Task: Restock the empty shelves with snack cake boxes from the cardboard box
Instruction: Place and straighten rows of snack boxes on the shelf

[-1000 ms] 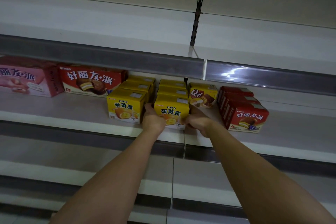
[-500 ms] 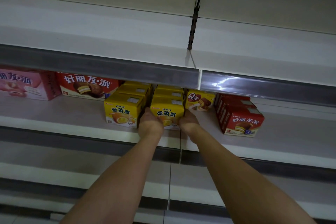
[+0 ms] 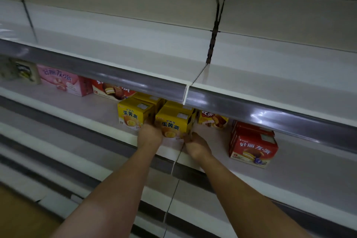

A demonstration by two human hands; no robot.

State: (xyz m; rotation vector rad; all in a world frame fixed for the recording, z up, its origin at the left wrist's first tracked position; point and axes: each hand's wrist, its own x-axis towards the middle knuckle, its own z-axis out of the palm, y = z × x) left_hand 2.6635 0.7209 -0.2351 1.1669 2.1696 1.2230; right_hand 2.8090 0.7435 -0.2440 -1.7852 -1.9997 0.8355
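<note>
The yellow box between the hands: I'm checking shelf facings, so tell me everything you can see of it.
The yellow box is a cardboard-looking snack cake carton with dark blue characters, a cake picture low on its front and a pale sticker on top. It stands upright near the shelf front edge, turned slightly off square, heading a row of like boxes. The left hand is at its lower left corner and the right hand at its lower right; finger positions are unclear.

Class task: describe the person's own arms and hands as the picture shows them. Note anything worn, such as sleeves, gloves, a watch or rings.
Both forearms are bare as far as the picture's lower edge, with no sleeve in view. The left hand and right hand wear no gloves. No watch, bracelet or band shows at either wrist. The fingers are mostly hidden or blurred, so rings cannot be ruled out.
</note>
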